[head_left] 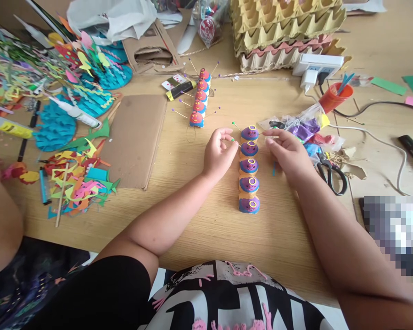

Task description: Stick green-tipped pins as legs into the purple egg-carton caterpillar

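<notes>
A row of painted egg-carton cups, purple and blue with smiling faces and yellow rings, stands lengthwise before me. At its left side, my left hand pinches a thin green-tipped stick by the second cup from the far end. Opposite, the fingers of my right hand close beside the farthest cup, around what looks like another green-tipped stick, mostly hidden. One more green-tipped stick juts from that cup's left side. Farther back stands a similar red and blue cup row with purple-tipped sticks.
Cardboard and colourful paper scraps lie left, near another person's arm. Stacked egg trays and a power strip are at the back. Scissors, plastic bags and an orange cup lie right.
</notes>
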Demonstrator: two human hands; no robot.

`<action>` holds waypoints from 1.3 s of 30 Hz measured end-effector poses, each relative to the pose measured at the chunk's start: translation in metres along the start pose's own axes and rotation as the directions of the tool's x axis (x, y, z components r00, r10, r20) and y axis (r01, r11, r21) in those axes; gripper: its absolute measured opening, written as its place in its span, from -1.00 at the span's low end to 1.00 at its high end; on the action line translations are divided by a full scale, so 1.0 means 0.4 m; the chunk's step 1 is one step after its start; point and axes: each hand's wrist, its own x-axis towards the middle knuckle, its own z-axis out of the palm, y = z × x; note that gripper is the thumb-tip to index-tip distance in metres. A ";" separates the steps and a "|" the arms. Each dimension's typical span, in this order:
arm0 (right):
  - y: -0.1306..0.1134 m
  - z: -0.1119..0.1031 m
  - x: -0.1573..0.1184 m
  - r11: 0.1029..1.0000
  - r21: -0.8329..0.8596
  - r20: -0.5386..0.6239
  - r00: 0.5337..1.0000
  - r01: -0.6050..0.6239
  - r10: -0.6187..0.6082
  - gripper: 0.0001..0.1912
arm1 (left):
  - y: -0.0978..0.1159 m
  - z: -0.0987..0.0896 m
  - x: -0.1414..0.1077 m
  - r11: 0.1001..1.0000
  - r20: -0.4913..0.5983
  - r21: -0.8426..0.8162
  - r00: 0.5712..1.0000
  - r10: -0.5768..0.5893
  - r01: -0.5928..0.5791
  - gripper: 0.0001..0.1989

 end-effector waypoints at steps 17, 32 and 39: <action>0.020 -0.017 0.030 0.810 0.575 -0.040 0.985 -0.113 0.166 -0.73 | 0.006 -0.012 -0.013 0.928 -0.179 0.103 0.911 0.370 -0.357 -0.63; -0.014 -0.010 0.016 0.937 0.274 -0.366 0.924 0.216 -0.106 -0.60 | 0.051 -0.028 -0.021 0.840 -0.047 0.184 0.849 0.526 -0.510 -0.81; -0.093 -0.086 0.023 0.793 0.596 -0.489 0.842 0.129 0.231 -0.51 | 0.044 -0.023 -0.019 0.866 -0.044 0.180 0.875 0.482 -0.467 -0.79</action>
